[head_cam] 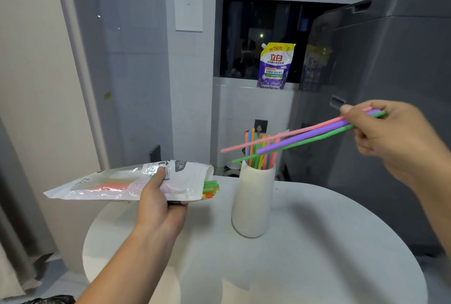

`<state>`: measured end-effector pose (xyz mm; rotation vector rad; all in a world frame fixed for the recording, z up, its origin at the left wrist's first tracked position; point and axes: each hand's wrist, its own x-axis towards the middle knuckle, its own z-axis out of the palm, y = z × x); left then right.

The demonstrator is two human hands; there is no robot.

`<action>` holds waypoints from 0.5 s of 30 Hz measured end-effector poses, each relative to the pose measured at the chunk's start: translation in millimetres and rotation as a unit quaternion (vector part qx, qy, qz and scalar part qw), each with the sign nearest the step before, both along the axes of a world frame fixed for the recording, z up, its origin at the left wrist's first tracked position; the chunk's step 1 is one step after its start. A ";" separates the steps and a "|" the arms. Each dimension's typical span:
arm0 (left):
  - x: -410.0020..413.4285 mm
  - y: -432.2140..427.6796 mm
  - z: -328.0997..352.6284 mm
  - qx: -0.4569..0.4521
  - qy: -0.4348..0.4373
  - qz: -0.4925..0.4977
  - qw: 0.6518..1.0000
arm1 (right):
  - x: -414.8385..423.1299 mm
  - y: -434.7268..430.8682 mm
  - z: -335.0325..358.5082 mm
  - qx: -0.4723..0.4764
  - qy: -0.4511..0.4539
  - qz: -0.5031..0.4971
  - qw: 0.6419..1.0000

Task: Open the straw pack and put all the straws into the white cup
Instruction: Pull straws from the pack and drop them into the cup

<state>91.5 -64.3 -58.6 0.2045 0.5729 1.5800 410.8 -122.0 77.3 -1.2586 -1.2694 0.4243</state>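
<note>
1. Head view: the left hand reaches in from below, thumb on top and fingers curled under the straw pack, holding it nearly level above the white table's left edge, open end toward the white cup.
2. Straw ends poke out of the pack's mouth.
3. The right hand, raised at the right, pinches three straws, pink, purple and green, slanting down-left over the cup.
4. More straws stand upright in the cup.
</note>
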 end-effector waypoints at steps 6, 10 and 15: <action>4.1 -2.0 0.3 0.005 0.001 -0.006 1.000 | 23.6 -3.5 14.4 0.012 -0.053 -0.040 0.998; 4.8 -4.0 0.9 0.009 0.010 -0.009 1.000 | 28.1 -10.6 27.1 0.012 -0.078 -0.054 0.995; 5.8 -5.9 2.0 0.010 0.009 -0.006 1.000 | 18.6 -13.9 40.1 0.015 -0.119 -0.081 0.989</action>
